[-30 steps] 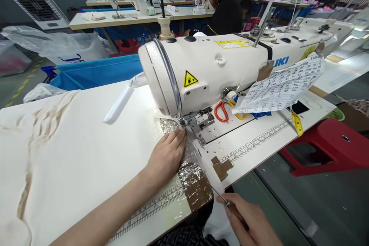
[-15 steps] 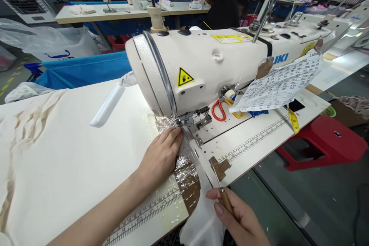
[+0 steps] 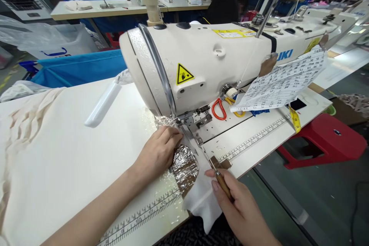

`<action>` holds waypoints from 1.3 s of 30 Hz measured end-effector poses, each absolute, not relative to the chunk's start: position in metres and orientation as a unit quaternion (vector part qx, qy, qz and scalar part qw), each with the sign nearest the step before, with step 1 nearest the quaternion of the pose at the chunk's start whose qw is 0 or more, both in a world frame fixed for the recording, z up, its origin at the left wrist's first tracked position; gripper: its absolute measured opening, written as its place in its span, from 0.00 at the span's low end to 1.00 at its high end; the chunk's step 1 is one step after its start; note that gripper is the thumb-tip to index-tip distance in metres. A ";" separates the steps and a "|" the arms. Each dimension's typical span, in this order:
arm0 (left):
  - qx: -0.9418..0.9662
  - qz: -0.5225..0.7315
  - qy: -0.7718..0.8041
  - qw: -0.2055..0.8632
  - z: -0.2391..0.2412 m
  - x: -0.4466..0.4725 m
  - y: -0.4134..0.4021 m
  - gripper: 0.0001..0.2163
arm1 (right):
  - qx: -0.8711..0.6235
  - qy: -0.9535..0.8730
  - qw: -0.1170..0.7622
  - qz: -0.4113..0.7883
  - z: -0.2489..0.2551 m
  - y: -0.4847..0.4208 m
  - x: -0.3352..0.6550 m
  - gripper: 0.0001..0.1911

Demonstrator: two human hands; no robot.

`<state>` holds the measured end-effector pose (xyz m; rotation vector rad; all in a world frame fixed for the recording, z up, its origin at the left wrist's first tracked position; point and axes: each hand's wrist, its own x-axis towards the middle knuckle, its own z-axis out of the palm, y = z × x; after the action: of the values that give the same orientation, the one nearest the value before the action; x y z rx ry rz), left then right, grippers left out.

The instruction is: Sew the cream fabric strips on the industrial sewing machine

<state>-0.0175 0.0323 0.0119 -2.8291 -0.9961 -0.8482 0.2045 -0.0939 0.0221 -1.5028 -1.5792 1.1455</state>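
Observation:
My left hand (image 3: 158,150) lies on the table just left of the presser foot (image 3: 187,123) of a white sewing machine (image 3: 201,61), its fingers curled down onto the white fabric (image 3: 201,196) and the crinkled clear tape beside it. My right hand (image 3: 239,207) grips a thin tool with a wooden handle (image 3: 223,184). The tool's metal tip points up toward the needle plate (image 3: 204,127). A strip of the white fabric runs from the foot toward me and hangs over the table's front edge.
Red and yellow scissors (image 3: 220,108) and a printed paper sheet (image 3: 285,80) lie behind the needle. A measuring tape (image 3: 294,118) drapes at the right. A red stool (image 3: 325,138) stands on the floor. A blue bin (image 3: 77,70) sits behind the table. Another person (image 3: 221,4) works at a far table.
My right hand with the tool has moved forward onto the table edge, nearer the presser foot. More white fabric now lies in front of the foot. My left hand has stayed put.

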 end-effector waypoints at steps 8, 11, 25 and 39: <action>-0.888 -0.236 -0.391 0.049 0.012 -0.015 0.030 0.16 | -0.539 -0.640 0.345 0.424 0.024 -0.075 0.200 0.12; -0.896 -0.257 -0.360 0.024 0.013 -0.016 0.029 0.16 | -0.530 -0.650 0.347 0.419 0.024 -0.070 0.199 0.12; -0.895 -0.261 -0.360 0.033 0.013 -0.016 0.029 0.15 | -0.527 -0.669 0.336 0.403 0.028 -0.047 0.189 0.09; -0.900 -0.192 -0.382 0.082 0.007 -0.017 0.031 0.16 | -0.530 -0.699 0.321 0.358 0.026 -0.039 0.185 0.09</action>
<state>-0.0167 0.0306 0.0074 -2.6900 -1.1405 -0.5746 0.1847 -0.0386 0.0264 -1.3923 -1.8364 0.9396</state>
